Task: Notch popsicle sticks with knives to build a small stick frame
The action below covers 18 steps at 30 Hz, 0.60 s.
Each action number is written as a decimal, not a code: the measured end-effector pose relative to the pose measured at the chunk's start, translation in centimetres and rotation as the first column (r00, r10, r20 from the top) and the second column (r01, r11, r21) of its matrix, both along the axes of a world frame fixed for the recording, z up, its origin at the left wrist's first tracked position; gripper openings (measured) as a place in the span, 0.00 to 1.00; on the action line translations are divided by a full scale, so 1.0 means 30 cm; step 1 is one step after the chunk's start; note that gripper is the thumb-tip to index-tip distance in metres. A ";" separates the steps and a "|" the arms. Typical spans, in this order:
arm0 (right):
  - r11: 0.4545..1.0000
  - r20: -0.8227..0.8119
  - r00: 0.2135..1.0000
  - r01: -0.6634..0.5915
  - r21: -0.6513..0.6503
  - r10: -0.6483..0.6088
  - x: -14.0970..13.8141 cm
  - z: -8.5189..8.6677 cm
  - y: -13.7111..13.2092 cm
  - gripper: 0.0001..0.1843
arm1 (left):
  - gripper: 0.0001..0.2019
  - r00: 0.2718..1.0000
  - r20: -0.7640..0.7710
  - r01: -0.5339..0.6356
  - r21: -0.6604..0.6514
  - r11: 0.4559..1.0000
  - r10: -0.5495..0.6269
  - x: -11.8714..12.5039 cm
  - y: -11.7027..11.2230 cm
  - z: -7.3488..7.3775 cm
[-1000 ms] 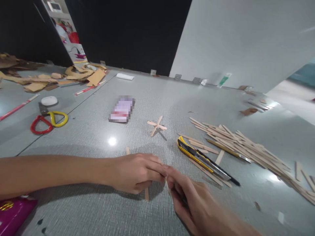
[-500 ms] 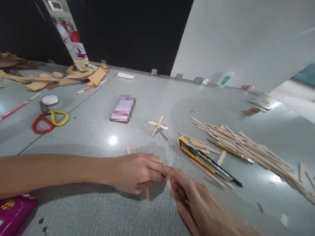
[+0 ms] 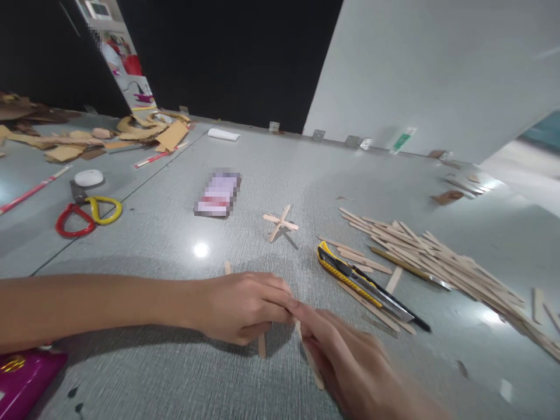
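Note:
My left hand (image 3: pixel 251 306) is curled low over the table, its fingertips meeting those of my right hand (image 3: pixel 350 356). A popsicle stick (image 3: pixel 314 364) slants down from the joined fingertips, along the inner side of my right hand. Both hands are closed at its upper end, where the fingers hide the grip. Another popsicle stick (image 3: pixel 261 345) lies under my left hand, its lower end showing. Beyond the wrist a further stick end (image 3: pixel 227 267) pokes out. Ahead of my hands stands a small cross of joined popsicle sticks (image 3: pixel 280 222).
To the right lie a yellow and black utility knife (image 3: pixel 363 283), a thin craft knife (image 3: pixel 409 267) and a pile of popsicle sticks (image 3: pixel 437 256). Scissors (image 3: pixel 90 216), a phone (image 3: pixel 219 193) and cardboard scraps (image 3: pixel 144 131) are left and back. A purple pouch (image 3: pixel 30 379) sits front left.
My right hand has shifted and turned slightly, so more of the popsicle stick beside it shows. My left hand stays almost in place.

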State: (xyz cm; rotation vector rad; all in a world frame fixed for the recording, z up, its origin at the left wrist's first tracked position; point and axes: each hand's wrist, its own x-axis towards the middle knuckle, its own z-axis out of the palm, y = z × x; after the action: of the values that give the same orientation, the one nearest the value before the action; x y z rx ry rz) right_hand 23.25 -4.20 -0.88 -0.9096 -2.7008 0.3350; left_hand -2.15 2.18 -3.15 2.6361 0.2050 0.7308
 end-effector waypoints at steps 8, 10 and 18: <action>0.997 0.018 0.998 0.063 0.042 -0.064 -0.014 0.059 -0.012 0.18 | 0.08 0.994 -0.001 -0.113 -0.010 0.994 0.113 0.009 -0.011 0.014; 0.993 0.006 0.993 0.115 0.019 -0.115 -0.003 0.052 -0.018 0.12 | 0.09 0.989 -0.032 -0.143 -0.005 0.990 0.143 0.005 -0.016 0.019; 0.974 -0.041 0.978 0.200 -0.110 -0.205 -0.016 -0.003 0.008 0.14 | 0.13 0.979 0.027 -0.199 -0.138 0.970 0.204 0.010 -0.037 0.021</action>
State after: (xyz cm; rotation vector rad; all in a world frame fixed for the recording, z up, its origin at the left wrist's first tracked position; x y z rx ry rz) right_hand 22.77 -3.97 -0.99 -1.1781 -2.5344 0.4543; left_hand -1.86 1.09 -2.53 2.4937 0.4987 0.8062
